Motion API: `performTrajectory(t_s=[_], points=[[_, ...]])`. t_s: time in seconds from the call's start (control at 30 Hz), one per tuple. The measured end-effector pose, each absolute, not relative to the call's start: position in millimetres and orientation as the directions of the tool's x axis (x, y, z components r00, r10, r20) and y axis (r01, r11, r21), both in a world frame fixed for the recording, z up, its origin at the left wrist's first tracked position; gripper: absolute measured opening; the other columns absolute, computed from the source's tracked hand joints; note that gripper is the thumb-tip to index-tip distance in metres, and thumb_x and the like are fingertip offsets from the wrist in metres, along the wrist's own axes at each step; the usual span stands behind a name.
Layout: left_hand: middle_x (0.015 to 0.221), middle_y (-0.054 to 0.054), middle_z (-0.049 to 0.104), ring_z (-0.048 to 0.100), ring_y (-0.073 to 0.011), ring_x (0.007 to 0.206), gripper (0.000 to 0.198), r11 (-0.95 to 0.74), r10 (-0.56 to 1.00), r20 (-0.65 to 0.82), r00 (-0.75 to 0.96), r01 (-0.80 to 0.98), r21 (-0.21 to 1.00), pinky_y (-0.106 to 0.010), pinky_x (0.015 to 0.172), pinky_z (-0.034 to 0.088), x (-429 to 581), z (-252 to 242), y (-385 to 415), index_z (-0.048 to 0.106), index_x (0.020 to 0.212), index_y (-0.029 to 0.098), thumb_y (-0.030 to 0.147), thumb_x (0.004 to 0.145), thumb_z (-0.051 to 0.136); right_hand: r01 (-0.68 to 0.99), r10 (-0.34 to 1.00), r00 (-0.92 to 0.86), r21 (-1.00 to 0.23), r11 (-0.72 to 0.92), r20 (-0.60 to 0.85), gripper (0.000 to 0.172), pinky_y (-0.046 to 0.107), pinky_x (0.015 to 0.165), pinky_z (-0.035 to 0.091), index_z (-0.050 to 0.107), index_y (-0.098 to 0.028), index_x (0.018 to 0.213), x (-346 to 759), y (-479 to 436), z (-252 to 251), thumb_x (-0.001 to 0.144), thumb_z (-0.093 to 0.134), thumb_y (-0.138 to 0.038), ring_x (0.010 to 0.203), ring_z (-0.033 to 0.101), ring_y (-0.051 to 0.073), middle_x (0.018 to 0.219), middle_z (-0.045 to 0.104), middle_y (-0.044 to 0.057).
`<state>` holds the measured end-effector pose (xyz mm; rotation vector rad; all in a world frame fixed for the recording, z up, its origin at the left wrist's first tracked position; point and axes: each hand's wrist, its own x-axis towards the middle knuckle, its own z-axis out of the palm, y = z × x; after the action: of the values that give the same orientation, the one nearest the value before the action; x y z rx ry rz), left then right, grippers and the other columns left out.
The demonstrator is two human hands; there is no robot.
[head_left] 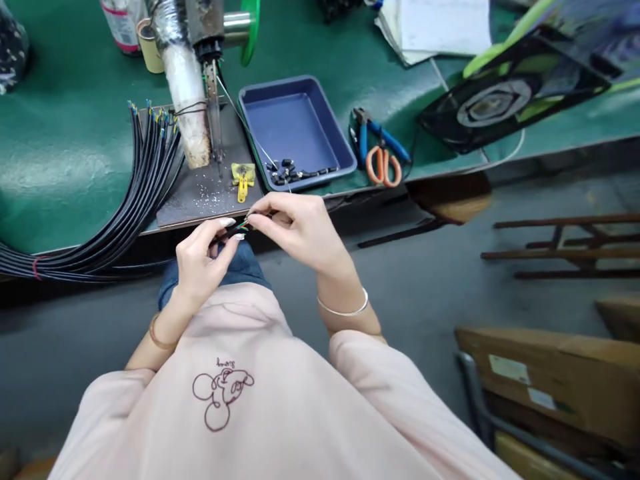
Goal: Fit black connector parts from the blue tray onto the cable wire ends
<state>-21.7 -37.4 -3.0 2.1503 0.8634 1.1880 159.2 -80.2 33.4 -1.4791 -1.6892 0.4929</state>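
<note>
Two hands of the person meet just in front of the near edge of the green tabletop (85,143), above the lap. The left hand (203,259) has its grip closed: the thumb and the fingers are pressed on a black cable (233,231), close to its end. From this end come thin coloured wires (243,225), among which green and red can be seen. The right hand (306,230) has also a narrow grip, with thumb and forefinger brought together on the wires; if a small connector is there too, I cannot tell, because the fingers hide it.

Directly beyond the hands, a dark board (185,208) lies on the tabletop, with small bright specks on it. A yellow clip (243,181) is at its right part. Above the board, a soldering iron (213,100) points downward beside a white tube (187,100). To the left lies a thick bundle of black cables (145,180), whose ends show blue and yellow wires; a red tie (36,268) goes around it.

To the right of the board stands a blue tray (300,120), with black connectors (287,175) gathered in its near part. Just beside the tray are blue-handled pliers (363,127) and orange-handled scissors (383,167), which touch or overlap.
</note>
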Motion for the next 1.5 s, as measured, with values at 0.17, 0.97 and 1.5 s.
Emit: performTrajectory(t_s=[0.17, 0.97, 1.5], points=[[0.079, -0.006, 0.076, 0.067, -0.0142, 0.070, 0.009, -0.882, 0.457, 0.827, 0.328, 0.288, 0.373, -0.027, 0.070, 0.048, -10.3, -8.7, -40.0, 0.073, 0.095, 0.015, 0.012, 0.094, 0.064, 0.359, 0.975, 0.105, -0.922, 0.148, 0.197, 0.046, 0.021, 0.048, 0.035, 0.061, -0.018, 0.073, 165.9, -84.4, 37.7, 0.090, 0.064, -0.061, 0.055, 0.048, 0.008, 0.064, 0.059, -0.003], [0.050, 0.005, 0.054, 0.044, -0.0042, 0.041, 0.035, 0.039, 0.903, 0.006, 0.429, -0.097, 0.995, -0.016, 0.038, 0.031, -38.3, 20.7, -0.9, 0.073, 0.079, 0.014, 0.046, 0.075, 0.085, 0.202, 0.969, 0.140, -0.964, 0.175, 0.205, 0.029, 0.020, 0.057, 0.048, 0.068, -0.017, 0.093, 128.9, -51.8, 11.5, 0.096, 0.061, -0.045, 0.073, 0.062, 0.011, 0.089, 0.068, 0.004], [0.077, -0.003, 0.077, 0.064, -0.0106, 0.061, 0.008, -0.460, 0.838, 0.365, 0.406, 0.164, 0.873, -0.020, 0.059, 0.050, -24.5, 8.2, -8.8, 0.077, 0.085, 0.016, 0.022, 0.088, 0.072, 0.355, 0.911, 0.316, -0.924, 0.145, 0.265, 0.020, 0.022, 0.044, 0.032, 0.075, -0.019, 0.102, 142.6, -61.9, 16.2, 0.093, 0.065, -0.033, 0.043, 0.040, 0.006, 0.070, 0.068, -0.002]])
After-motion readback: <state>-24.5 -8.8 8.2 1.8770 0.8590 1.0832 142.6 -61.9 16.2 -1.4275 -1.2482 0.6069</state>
